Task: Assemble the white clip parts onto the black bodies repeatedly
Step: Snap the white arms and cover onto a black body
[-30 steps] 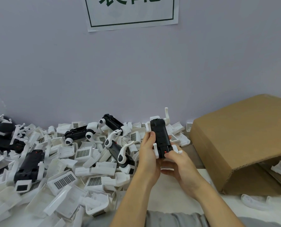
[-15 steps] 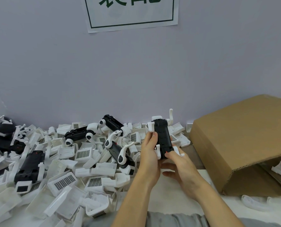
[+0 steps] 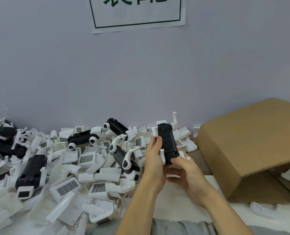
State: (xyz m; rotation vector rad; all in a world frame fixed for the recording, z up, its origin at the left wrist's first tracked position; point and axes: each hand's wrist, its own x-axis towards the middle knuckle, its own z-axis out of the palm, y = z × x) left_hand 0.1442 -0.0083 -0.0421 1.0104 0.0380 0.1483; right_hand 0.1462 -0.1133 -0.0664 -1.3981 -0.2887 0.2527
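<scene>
Text in view: one wall sign.
Paper sign (image 3: 137, 13), green-framed, green characters cropped at top edge; not legible.

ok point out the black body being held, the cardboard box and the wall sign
black body (image 3: 166, 141), head view, middle of its dark face
cardboard box (image 3: 245, 136), head view, top panel
wall sign (image 3: 137, 12), head view, white paper centre

White table (image 3: 179, 199), heaped white clip parts (image 3: 83, 168), black bodies (image 3: 30, 173), cardboard box (image 3: 252, 145) at right

Bright, even, diffuse light with soft faint shadows; sharp centre, wide-angle bending (strongest at edges).
</scene>
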